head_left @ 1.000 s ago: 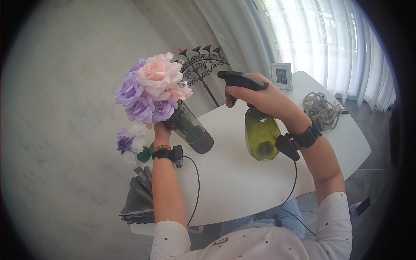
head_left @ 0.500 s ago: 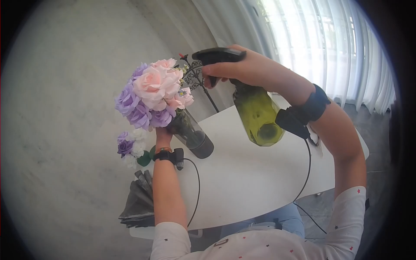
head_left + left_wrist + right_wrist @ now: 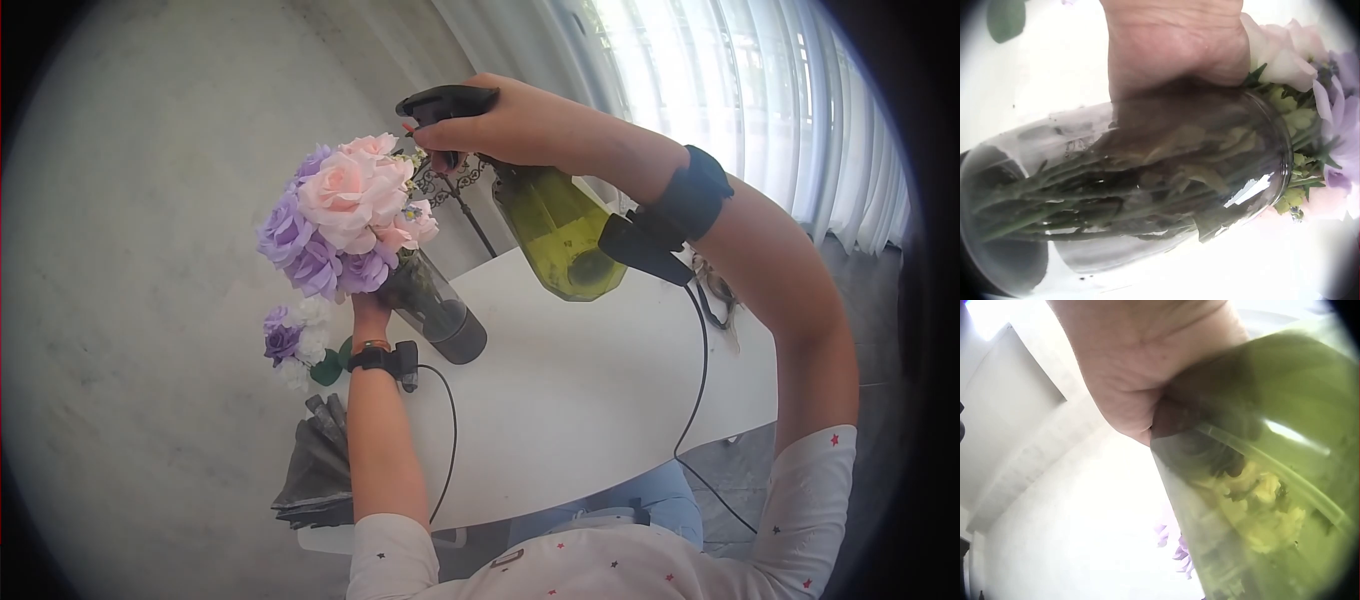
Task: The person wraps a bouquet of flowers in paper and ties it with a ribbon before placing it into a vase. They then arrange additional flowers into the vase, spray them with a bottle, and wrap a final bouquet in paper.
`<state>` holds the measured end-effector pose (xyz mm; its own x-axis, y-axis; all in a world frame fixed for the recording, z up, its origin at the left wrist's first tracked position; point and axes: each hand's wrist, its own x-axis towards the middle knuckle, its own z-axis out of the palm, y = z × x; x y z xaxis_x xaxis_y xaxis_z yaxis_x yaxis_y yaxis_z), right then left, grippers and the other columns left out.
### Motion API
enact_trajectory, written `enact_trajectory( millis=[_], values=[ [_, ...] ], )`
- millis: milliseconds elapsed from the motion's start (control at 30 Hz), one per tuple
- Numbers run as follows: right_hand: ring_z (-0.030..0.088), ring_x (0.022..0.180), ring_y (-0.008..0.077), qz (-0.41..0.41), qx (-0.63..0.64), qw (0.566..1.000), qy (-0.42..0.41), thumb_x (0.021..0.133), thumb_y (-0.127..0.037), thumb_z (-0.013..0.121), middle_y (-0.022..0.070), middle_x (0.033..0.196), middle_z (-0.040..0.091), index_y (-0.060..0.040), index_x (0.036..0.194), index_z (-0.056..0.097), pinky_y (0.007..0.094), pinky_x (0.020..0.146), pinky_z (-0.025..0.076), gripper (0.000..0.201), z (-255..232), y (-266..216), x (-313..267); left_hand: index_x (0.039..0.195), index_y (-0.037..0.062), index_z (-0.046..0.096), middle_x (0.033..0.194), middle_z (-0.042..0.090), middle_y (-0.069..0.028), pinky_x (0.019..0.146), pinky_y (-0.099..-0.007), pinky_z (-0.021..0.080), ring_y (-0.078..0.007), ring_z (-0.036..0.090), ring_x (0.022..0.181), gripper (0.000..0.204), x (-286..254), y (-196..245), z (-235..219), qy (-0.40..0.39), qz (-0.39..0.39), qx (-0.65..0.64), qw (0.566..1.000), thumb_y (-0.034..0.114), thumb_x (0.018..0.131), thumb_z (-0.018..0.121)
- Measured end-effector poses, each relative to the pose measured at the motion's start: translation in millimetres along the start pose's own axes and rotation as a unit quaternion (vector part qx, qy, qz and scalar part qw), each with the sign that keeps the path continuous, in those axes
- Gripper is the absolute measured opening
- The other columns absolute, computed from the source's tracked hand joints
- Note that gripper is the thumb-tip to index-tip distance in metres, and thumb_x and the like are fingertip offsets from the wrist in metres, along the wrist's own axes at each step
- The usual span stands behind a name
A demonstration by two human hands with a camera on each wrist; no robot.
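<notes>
Pink and purple flowers (image 3: 345, 200) stand in a clear glass vase (image 3: 440, 315) with a dark base, tilted above the table. My left hand (image 3: 371, 320) grips the vase near its rim; in the left wrist view the palm (image 3: 1179, 50) lies against the glass (image 3: 1147, 187) over the stems, its fingers mostly hidden. My right hand (image 3: 490, 125) holds a green spray bottle (image 3: 560, 235) by its black trigger head, up and right of the flowers, the nozzle facing them. The right wrist view shows the bottle (image 3: 1285, 450) close under the hand (image 3: 1147, 356).
White and purple flowers (image 3: 290, 340) lie at the left edge of the white table (image 3: 580, 400), with a dark grey folded bundle (image 3: 318, 465) nearer me. Behind the vase is a black scrollwork stand (image 3: 460, 185). Cables hang from both wrists.
My right hand has raised the spray bottle and carried it left, closer to the flowers. My left hand and the vase have barely moved.
</notes>
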<state>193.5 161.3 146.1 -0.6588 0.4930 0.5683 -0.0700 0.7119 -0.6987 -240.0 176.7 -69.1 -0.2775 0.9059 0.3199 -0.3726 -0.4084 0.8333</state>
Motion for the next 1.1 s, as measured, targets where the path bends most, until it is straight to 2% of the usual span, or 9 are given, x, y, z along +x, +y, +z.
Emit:
enact_trajectory(
  millis=[333,400,600,633,667,700,733,800,1100],
  values=[
    [0.057,0.07,0.0103,0.084,-0.009,0.996,-0.01,0.082,-0.034,0.062,0.0007,0.074,0.064,-0.0077,0.093,0.066,0.0277,0.066,0.045,0.028,3,16,4,0.129,0.0107,0.045,0.122,0.053,-0.0052,0.102,-0.04,0.042,-0.022,0.053,0.112,0.045,-16,9,27,0.047,0.0,-0.001,0.999,0.041,0.097,0.04],
    [0.057,0.074,0.0106,0.072,-0.016,0.997,0.017,0.084,-0.038,0.063,0.0015,0.081,0.065,-0.0068,0.099,0.065,0.0279,0.069,0.045,0.035,-8,25,-11,0.129,0.0099,0.045,0.123,0.053,-0.0077,0.102,-0.0432,0.041,-0.0259,0.052,0.114,0.046,-16,12,26,-0.025,-0.064,-0.044,0.997,0.042,0.097,0.04],
    [0.058,0.083,0.0101,0.048,0.019,0.986,0.156,0.088,-0.043,0.061,0.0015,0.091,0.064,-0.0068,0.11,0.064,0.0259,0.077,0.046,0.042,-57,83,-45,0.127,0.0093,0.047,0.124,0.053,-0.0083,0.101,-0.0435,0.042,-0.0242,0.051,0.115,0.04,-5,6,6,0.014,-0.029,-0.091,0.995,0.036,0.098,0.04],
    [0.058,0.082,0.0095,0.045,0.032,0.978,0.199,0.09,-0.041,0.06,0.0014,0.089,0.064,-0.0071,0.111,0.063,0.0255,0.078,0.047,0.04,-70,95,-50,0.127,0.0092,0.046,0.124,0.052,-0.0082,0.102,-0.0425,0.041,-0.0236,0.05,0.116,0.039,9,-3,-22,-0.019,0.09,0.192,0.977,0.035,0.098,0.04],
    [0.058,0.079,0.0087,0.057,0.033,0.975,0.214,0.09,-0.038,0.061,0.0011,0.088,0.063,-0.007,0.111,0.064,0.0249,0.076,0.048,0.037,-83,105,-57,0.127,0.0091,0.046,0.124,0.052,-0.0081,0.102,-0.0414,0.041,-0.0229,0.05,0.116,0.038,16,-12,-36,-0.048,0.198,0.459,0.865,0.034,0.099,0.039],
    [0.058,0.077,0.008,0.069,0.035,0.971,0.228,0.091,-0.034,0.061,0.0008,0.087,0.063,-0.0068,0.111,0.064,0.0243,0.074,0.049,0.034,-96,116,-64,0.127,0.0091,0.046,0.124,0.052,-0.0081,0.102,-0.0414,0.041,-0.0229,0.05,0.116,0.038,13,-16,-33,-0.043,0.196,0.453,0.868,0.034,0.099,0.039],
    [0.056,0.072,0.0073,0.064,0.031,0.964,0.256,0.09,-0.034,0.064,-0.0001,0.081,0.06,-0.0045,0.106,0.064,0.0233,0.069,0.048,0.033,-103,128,-70,0.128,0.009,0.046,0.124,0.051,-0.0081,0.103,-0.0407,0.041,-0.0229,0.05,0.117,0.039,9,-13,-24,-0.054,0.122,0.253,0.958,0.034,0.099,0.039],
    [0.054,0.065,0.0059,0.079,-0.001,0.95,0.302,0.088,-0.031,0.067,-0.0014,0.074,0.057,-0.0018,0.101,0.064,0.0218,0.062,0.047,0.032,-117,153,-82,0.129,0.0087,0.043,0.126,0.05,-0.0084,0.103,-0.0398,0.04,-0.023,0.049,0.118,0.04,-10,3,17,-0.019,-0.001,-0.05,0.999,0.034,0.1,0.036],
    [0.051,0.059,0.0054,0.083,0.044,0.923,0.373,0.087,-0.025,0.069,-0.0029,0.065,0.054,-0.0026,0.094,0.066,0.021,0.054,0.041,0.023,-111,263,-108,0.124,0.0079,0.047,0.12,0.053,-0.0056,0.097,-0.0333,0.046,-0.0163,0.055,0.109,0.033,-10,2,28,-0.01,0.031,-0.051,0.998,0.028,0.1,0.038]
  ],
)
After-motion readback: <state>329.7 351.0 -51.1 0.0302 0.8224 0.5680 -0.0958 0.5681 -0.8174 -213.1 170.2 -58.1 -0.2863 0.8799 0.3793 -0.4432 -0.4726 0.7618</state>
